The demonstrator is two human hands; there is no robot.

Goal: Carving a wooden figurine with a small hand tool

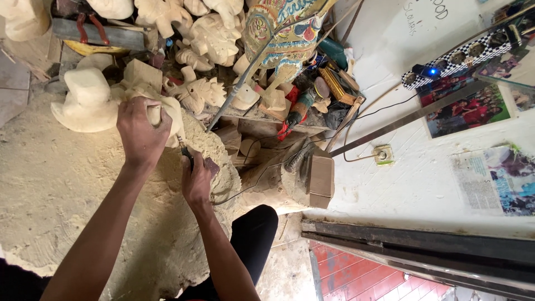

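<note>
My left hand grips a pale, unpainted wooden carving and presses it down on a sawdust-covered surface. Just to its right, my right hand is closed around a small dark-handled rotary tool. The tool's thin tip touches the carving's lower right edge. A black cord runs from the tool away to the right. The part of the carving under my left palm is hidden.
Many unpainted wooden carvings are piled at the back, beside a brightly painted figure. A red and green power tool, wood blocks and a metal rod lie nearby. A power strip and pictures hang on the white wall.
</note>
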